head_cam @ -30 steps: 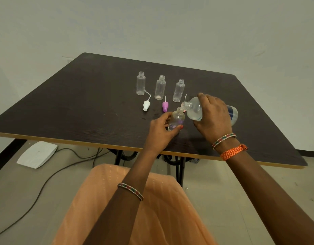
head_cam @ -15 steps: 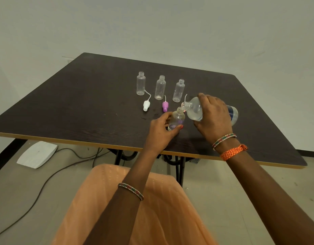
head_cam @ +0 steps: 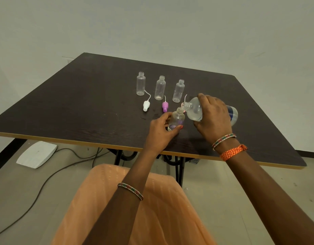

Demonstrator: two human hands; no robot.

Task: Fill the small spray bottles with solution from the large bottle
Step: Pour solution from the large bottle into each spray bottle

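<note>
My left hand (head_cam: 160, 131) grips a small clear bottle (head_cam: 177, 118) that stands on the dark table (head_cam: 73, 106). My right hand (head_cam: 213, 114) holds the large clear bottle (head_cam: 193, 110) tipped on its side, its open mouth right over the small bottle's neck. Three more small bottles stand uncapped in a row behind: left (head_cam: 140, 84), middle (head_cam: 160, 88), right (head_cam: 178, 91). A white spray cap (head_cam: 146, 105) and a purple spray cap (head_cam: 165, 106) lie in front of them, each with a thin tube.
The table's light front edge (head_cam: 64, 139) runs just before my wrists. Below it, a white flat device (head_cam: 37, 154) and dark cables (head_cam: 46, 181) lie on the floor. My lap is covered in orange cloth (head_cam: 152, 209).
</note>
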